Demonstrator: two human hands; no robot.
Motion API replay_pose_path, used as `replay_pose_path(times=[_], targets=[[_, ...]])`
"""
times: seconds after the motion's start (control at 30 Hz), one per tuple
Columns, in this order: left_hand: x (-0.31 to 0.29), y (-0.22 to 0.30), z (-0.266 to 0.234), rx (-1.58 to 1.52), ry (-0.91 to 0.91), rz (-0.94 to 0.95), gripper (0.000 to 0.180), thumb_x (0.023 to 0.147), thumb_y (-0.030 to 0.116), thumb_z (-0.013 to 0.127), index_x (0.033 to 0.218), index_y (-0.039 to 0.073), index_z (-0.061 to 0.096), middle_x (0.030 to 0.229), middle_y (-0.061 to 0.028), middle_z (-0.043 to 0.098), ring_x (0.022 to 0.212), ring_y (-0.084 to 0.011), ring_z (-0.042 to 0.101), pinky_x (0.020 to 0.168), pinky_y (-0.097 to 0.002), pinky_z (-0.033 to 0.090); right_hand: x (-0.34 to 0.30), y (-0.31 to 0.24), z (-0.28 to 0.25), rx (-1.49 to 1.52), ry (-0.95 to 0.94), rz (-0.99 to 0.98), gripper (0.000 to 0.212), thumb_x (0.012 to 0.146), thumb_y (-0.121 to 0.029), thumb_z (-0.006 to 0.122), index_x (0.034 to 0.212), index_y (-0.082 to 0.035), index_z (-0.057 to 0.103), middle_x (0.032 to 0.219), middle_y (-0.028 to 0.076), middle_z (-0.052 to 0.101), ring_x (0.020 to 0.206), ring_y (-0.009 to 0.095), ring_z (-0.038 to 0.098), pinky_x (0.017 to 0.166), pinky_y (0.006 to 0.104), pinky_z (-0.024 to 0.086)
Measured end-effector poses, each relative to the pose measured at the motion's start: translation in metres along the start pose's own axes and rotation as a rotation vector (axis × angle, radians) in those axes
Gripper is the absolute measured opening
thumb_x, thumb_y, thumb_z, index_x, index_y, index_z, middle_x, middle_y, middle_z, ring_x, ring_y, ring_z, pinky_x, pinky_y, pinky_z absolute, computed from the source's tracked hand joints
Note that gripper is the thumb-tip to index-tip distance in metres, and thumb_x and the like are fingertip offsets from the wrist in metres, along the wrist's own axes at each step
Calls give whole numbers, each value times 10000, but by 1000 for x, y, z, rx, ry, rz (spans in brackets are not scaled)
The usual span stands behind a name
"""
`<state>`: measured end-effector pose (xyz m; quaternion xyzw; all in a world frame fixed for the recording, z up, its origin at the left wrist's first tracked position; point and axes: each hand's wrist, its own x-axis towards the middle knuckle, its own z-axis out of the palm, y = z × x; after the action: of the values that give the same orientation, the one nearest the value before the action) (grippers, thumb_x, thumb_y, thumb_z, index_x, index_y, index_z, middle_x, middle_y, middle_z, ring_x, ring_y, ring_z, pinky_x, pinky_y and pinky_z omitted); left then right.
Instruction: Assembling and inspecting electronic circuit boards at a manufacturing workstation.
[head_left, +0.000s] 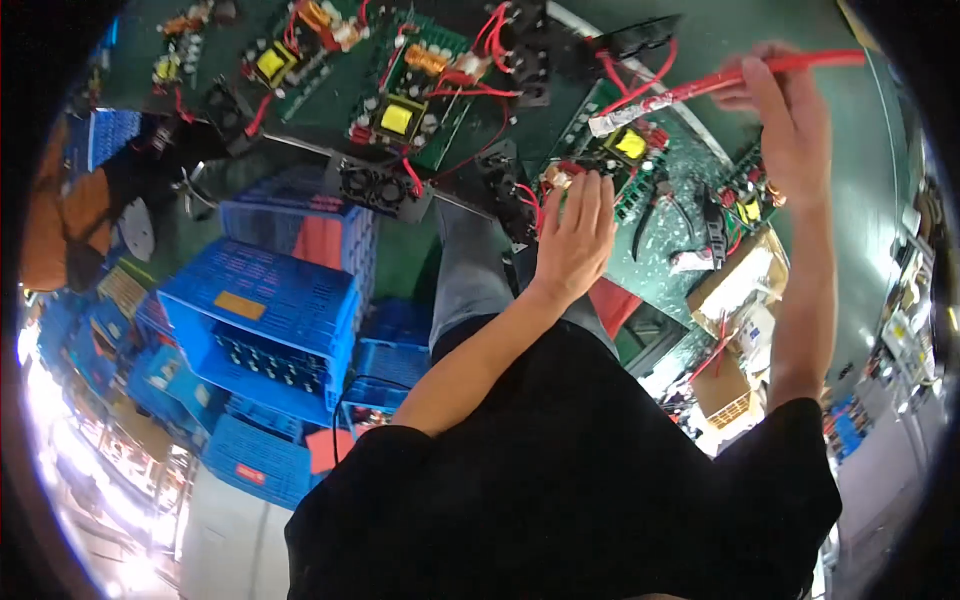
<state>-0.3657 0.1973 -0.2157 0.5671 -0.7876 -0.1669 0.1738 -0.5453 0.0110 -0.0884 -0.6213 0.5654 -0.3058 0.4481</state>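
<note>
My right hand (792, 125) is closed around a long red-handled brush (700, 85), held slanting above the bench. White stuff coats the brush's lower part, and its pale tip hovers over a green circuit board (590, 130) with a yellow-topped transformer (628, 144). My left hand (577, 235) lies over the near edge of that board with its fingers stretched out, at a copper-coloured coil (560, 178). Its fingertips partly cover the parts beneath. Next to this hand stands a black fan (508, 190) with red wires. A black fan plate (635, 38) with red wires sits beyond the board.
More boards (430, 110) with fans line the bench to the left. Pliers (655, 215) and a black tool (714, 230) lie right of my left hand. An open cardboard box (745, 280) stands near the right edge. Blue crates (265, 290) are stacked at my left.
</note>
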Motion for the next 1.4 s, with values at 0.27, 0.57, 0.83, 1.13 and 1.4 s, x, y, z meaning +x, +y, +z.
replay_pose_path(times=[0.27, 0.57, 0.83, 1.13, 1.4], targets=[[-3, -6, 10, -40, -6, -93, 502, 853, 223, 529, 1300, -5, 538, 1340, -144, 512, 1270, -270, 473, 1056, -450, 364, 67, 0, 69, -300, -313, -208, 162, 969, -180, 582, 963, -19, 559, 756, 12, 566, 654, 96, 518, 554, 250, 427], [-4, -2, 16, 66, 88, -104, 442, 832, 206, 581, 1238, 32, 597, 1285, -99, 557, 1221, -235, 517, 1031, -429, 397, 77, 5, 78, -430, -433, -177, 255, 993, -290, 558, 905, -58, 498, 723, -34, 452, 636, 66, 406, 542, 253, 349], [-2, 2, 18, 31, 122, -121, 421, 825, 187, 568, 1218, 44, 612, 1270, -80, 566, 1206, -215, 531, 1017, -420, 405, 78, -3, 81, -302, -378, -51, 282, 985, -305, 570, 984, -34, 491, 736, -18, 511, 596, 52, 479, 516, 215, 387], [-2, -1, 17, 60, 116, -116, 429, 827, 194, 573, 1229, 52, 614, 1273, -71, 569, 1205, -205, 534, 1019, -415, 402, 81, -5, 79, -259, -379, -68, 295, 981, -286, 572, 1017, -6, 485, 771, 23, 589, 616, 73, 583, 533, 198, 472], [-2, -1, 16, 51, 109, -121, 412, 828, 185, 578, 1219, 62, 624, 1257, -56, 581, 1199, -198, 539, 1015, -407, 403, 85, 0, 74, -290, -476, -138, 303, 982, -280, 568, 1020, 9, 485, 785, 48, 609, 623, 83, 603, 539, 204, 493]])
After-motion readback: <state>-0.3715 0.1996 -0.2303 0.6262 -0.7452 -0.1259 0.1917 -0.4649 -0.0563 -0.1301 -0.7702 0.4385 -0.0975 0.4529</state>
